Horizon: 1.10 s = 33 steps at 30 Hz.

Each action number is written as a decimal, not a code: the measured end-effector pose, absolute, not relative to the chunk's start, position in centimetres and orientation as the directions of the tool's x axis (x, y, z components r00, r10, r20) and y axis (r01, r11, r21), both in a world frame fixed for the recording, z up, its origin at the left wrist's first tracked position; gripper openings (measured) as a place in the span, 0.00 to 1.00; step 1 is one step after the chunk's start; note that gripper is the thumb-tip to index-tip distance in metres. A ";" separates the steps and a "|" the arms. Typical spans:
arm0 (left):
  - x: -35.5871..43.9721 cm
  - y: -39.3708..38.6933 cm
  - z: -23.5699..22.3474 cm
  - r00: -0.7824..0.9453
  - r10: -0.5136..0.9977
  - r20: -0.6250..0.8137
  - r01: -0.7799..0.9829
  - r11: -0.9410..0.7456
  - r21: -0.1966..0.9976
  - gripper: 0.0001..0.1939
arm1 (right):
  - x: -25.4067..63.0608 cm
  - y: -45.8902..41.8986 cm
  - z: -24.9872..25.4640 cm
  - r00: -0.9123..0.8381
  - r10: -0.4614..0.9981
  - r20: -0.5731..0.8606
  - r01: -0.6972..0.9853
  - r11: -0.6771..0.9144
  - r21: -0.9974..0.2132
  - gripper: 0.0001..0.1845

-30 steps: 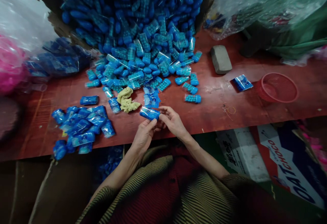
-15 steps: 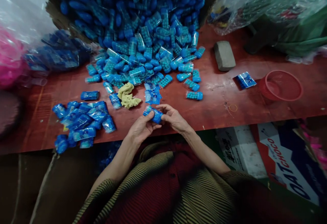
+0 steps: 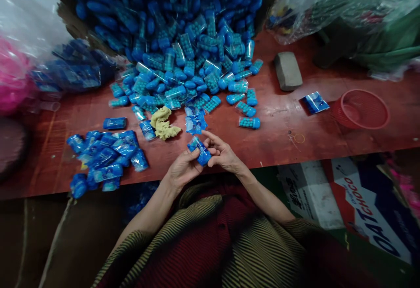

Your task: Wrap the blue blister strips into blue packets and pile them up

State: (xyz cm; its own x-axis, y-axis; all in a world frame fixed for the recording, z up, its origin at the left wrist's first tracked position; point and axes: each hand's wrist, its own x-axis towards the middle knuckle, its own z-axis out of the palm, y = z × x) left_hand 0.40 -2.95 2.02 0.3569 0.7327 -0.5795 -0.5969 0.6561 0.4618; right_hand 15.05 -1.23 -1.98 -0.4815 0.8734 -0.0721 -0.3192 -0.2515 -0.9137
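Between my two hands, just above the table's front edge, is a small bottle in a blue printed wrapper (image 3: 202, 153). My left hand (image 3: 183, 165) grips it from the left, thumb on top. My right hand (image 3: 225, 154) holds its right end between thumb and fingers, with the index finger stretched out beyond it. Right behind lie blue flat wrapper sleeves (image 3: 196, 121). A crumpled yellow-green lump (image 3: 164, 124) rests to their left. Farther back spreads a big heap of clear bottles with blue caps and blue beads (image 3: 177, 78). Wrapped bottles (image 3: 106, 154) form a pile at the left.
A grey block (image 3: 288, 71), a stack of blue wrappers (image 3: 315, 103) and a red plastic basket (image 3: 364, 119) stand on the red table (image 3: 272, 139) at the right. Plastic bags (image 3: 344, 3) crowd the back corners. Printed cardboard boxes (image 3: 364, 209) lie below the table's edge.
The wrapped bottle has tilted, its right end now lower and nearer to me. My right fingers have shifted around it. Everything on the table stays in place.
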 end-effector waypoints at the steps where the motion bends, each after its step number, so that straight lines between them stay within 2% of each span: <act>1: 0.6 -3.0 2.0 0.354 0.736 -0.577 -0.609 0.649 0.455 0.08 | 14.9 -1.4 -2.1 -0.443 0.895 -0.049 -0.327 -0.213 -0.921 0.45; 5: 1.0 -3.4 2.1 0.325 0.753 -0.572 -0.649 0.618 0.445 0.09 | 14.5 -2.3 -2.4 -0.301 0.954 0.012 -0.321 -0.089 -0.943 0.40; 10: 1.9 -3.9 2.5 0.217 0.792 -0.570 -0.701 0.533 0.473 0.07 | 14.1 -2.9 -1.8 -0.254 0.965 -0.069 -0.208 -0.124 -0.970 0.36; 15: 2.0 -3.8 2.7 0.125 0.772 -0.624 -0.735 0.494 0.464 0.02 | 14.5 -2.7 -0.9 -0.132 0.989 0.065 -0.136 0.047 -0.990 0.17; 19: 1.2 -3.6 2.3 0.141 0.761 -0.633 -0.659 0.549 0.514 0.08 | 16.0 -2.4 0.3 -0.254 0.963 0.093 0.018 0.101 -0.995 0.11; 23: 0.5 -3.7 2.1 0.131 0.774 -0.620 -0.594 0.562 0.576 0.15 | 17.2 -2.0 1.6 -0.422 0.887 0.189 0.231 0.307 -0.923 0.11; 26: 0.4 -3.9 2.2 0.116 0.775 -0.621 -0.571 0.564 0.597 0.16 | 17.4 -2.0 1.7 -0.503 0.825 0.257 0.314 0.451 -0.836 0.13; 29: 0.5 -4.1 2.2 0.110 0.760 -0.641 -0.576 0.574 0.582 0.15 | 17.1 -2.3 1.1 -0.520 0.809 0.275 0.392 0.512 -0.764 0.13; 33: 0.9 -4.2 2.1 0.093 0.715 -0.693 -0.613 0.590 0.525 0.13 | 16.5 -2.9 -0.2 -0.437 0.838 0.326 0.502 0.529 -0.684 0.13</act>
